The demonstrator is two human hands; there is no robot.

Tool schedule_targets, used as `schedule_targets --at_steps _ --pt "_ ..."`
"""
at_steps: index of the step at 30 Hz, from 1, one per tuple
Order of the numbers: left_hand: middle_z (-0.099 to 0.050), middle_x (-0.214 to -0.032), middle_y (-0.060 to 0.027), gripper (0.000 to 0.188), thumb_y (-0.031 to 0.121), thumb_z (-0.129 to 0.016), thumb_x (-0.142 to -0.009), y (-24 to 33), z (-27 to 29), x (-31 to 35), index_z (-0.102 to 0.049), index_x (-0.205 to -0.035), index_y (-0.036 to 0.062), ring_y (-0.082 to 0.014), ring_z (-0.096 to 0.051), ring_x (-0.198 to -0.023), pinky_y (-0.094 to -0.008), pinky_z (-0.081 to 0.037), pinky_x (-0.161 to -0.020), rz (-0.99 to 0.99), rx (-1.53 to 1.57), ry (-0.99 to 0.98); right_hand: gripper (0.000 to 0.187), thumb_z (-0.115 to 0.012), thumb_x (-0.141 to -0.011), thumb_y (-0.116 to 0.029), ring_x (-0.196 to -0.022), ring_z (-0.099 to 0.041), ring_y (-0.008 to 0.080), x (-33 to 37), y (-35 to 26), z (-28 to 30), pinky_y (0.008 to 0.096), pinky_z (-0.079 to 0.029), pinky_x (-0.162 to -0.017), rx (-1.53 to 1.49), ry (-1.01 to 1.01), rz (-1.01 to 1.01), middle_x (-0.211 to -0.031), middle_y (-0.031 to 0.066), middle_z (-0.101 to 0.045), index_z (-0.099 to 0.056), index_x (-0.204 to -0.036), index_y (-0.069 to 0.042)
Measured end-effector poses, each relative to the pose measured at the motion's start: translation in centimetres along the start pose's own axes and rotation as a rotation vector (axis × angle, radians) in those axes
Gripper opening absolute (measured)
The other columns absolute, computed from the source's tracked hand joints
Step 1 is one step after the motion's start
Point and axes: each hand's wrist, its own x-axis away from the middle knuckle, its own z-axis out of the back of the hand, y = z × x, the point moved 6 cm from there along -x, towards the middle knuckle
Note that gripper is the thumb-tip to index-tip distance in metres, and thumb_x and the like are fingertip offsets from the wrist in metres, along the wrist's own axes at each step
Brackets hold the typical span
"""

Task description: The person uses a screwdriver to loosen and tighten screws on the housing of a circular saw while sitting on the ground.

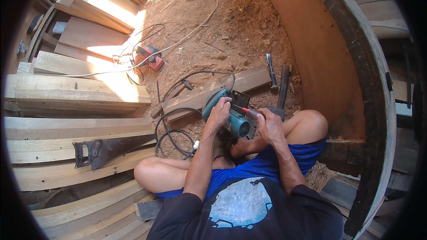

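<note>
- At frame centre, teal power tool (239, 126) was touched by left hand (218, 113), grip unclear.
- Right of centre, red screwdriver (251, 113) was clamped in right hand (271, 126).
- Middle left, handsaw (112, 150) was laid on planks (49, 150).

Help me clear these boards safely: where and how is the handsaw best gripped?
Probably by its looped handle, from above at the left end: the handsaw lies flat on boards with its blade pointing right, away from that approach.
</note>
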Motion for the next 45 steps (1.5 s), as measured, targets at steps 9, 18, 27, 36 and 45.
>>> schedule_targets --at_steps 9,18,27,36,45 --pt "-0.072 -0.119 -0.0237 0.044 0.030 -0.047 -0.103 -0.1 0.0 -0.1 -0.061 -0.136 0.0046 -0.0358 -0.068 -0.118 -0.0415 -0.049 -0.104 -0.019 0.009 0.010 0.026 -0.061 -0.099 -0.020 -0.095 -0.070 0.0476 -0.3 -0.1 0.1 0.0526 -0.055 -0.084 0.010 0.044 0.053 -0.097 0.0277 -0.073 -0.072 -0.113 -0.001" --pt "-0.073 -0.118 -0.0229 0.043 0.030 -0.047 -0.103 0.1 -0.1 0.0 -0.063 -0.134 0.0051 -0.0364 -0.068 -0.117 -0.0419 -0.049 -0.104 -0.038 -0.029 0.006 0.029 -0.068 -0.091 -0.011 -0.097 -0.065 0.0445 -0.1 0.0 0.0 0.0515 -0.053 -0.086 0.021 0.050 0.172 -0.101 0.0242 -0.067 -0.069 -0.119 -0.004" --pt "-0.069 -0.129 -0.0227 0.046 0.027 -0.044 -0.105 0.1 -0.1 -0.1 -0.060 -0.138 -0.0002 -0.0285 -0.063 -0.125 -0.0369 -0.046 -0.109 0.029 0.000 -0.043 0.031 -0.070 -0.090 -0.008 -0.098 -0.064 0.0439 0.2 -0.8 0.3 0.0500 -0.052 -0.087 -0.079 -0.012 0.210 -0.104 0.0245 -0.065 -0.069 -0.121 -0.003" --pt "-0.072 -0.121 -0.0223 0.043 0.031 -0.047 -0.103 -1.1 -0.3 -0.7 -0.063 -0.134 0.0052 -0.0354 -0.068 -0.118 -0.0406 -0.049 -0.104 -0.002 0.032 -0.001 0.028 -0.068 -0.093 -0.013 -0.103 -0.068 0.0438 0.1 -0.2 0.1 0.0492 -0.054 -0.090 -0.120 0.002 0.147 -0.108 0.0252 -0.071 -0.069 -0.117 0.000" --pt "-0.071 -0.118 -0.0259 0.040 0.033 -0.048 -0.104 -0.3 -0.3 -1.4 -0.064 -0.130 0.0070 -0.0407 -0.068 -0.116 -0.0426 -0.050 -0.102 -0.097 -0.034 0.027 0.026 -0.067 -0.093 -0.014 -0.100 -0.067 0.0450 -0.5 -0.1 0.2 0.0497 -0.054 -0.088 -0.081 0.056 0.164 -0.104 0.0261 -0.070 -0.070 -0.115 -0.001"
